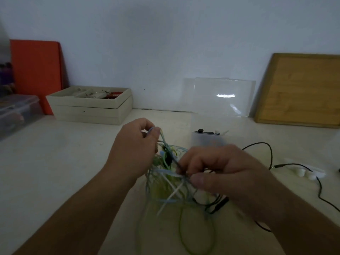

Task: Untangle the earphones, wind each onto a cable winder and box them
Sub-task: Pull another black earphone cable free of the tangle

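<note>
A tangle of earphone cables point(169, 188) in light blue, green, white and black hangs between my hands above the table. My left hand point(134, 151) pinches light blue strands at the top of the tangle. Lower and to the right, my right hand point(219, 172) pinches strands between thumb and fingers. A green loop point(184, 236) droops toward the table. A black earphone cable point(270, 155) trails off to the right. A small clear box point(207, 138) holding dark and white pieces stands behind my right hand. White cable winders point(307, 173) lie at the right.
A clear lid point(220, 96) leans on the wall behind the box. A wooden board point(301, 91) leans at the right. At the back left stand a beige compartment box point(92, 105), an orange board point(36, 70) and a clear plastic container point(16, 115).
</note>
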Tool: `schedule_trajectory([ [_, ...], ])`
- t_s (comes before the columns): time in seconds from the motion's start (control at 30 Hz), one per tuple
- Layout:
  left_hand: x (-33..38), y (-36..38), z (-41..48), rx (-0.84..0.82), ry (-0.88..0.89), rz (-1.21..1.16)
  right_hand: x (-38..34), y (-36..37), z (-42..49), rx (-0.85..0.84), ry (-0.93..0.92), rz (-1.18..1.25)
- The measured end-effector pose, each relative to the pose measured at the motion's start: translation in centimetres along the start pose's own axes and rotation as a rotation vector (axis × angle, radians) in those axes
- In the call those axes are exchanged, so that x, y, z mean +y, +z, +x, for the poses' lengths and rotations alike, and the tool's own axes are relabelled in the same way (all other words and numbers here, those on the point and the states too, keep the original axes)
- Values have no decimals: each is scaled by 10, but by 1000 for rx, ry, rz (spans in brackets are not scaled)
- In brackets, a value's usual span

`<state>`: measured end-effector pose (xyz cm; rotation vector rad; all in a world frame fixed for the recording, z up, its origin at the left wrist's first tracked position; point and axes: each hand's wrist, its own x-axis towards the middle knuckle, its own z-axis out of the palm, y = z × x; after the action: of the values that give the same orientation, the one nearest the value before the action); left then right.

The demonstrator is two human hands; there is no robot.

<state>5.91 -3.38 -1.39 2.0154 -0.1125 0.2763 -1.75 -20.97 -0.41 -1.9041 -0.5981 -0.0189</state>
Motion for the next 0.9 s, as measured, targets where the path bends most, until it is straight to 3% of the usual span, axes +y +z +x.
schedule_trajectory([
  [0.1, -6, -4, 7, -9, -70, -24, 1, -9, -1, 164, -24, 194],
  [0.2, -9, -8, 9, -76, -5, 27, 6, -13, 0, 365, -7, 319],
  [0.33, 1, -18, 6, -317, 103, -26, 1, -22, 3, 574, 82, 584],
  [0.6, 6, -18, 0, -546, 175, 10, -5, -19, 5, 436, 132, 820],
  [0.77, 12, -17, -6, -581, 311, 177, 1, -13, 7, 348, 135, 807],
  [0.9, 11, -13, -6, -595, 367, 102, 3, -8, 9, 331, 175, 824],
])
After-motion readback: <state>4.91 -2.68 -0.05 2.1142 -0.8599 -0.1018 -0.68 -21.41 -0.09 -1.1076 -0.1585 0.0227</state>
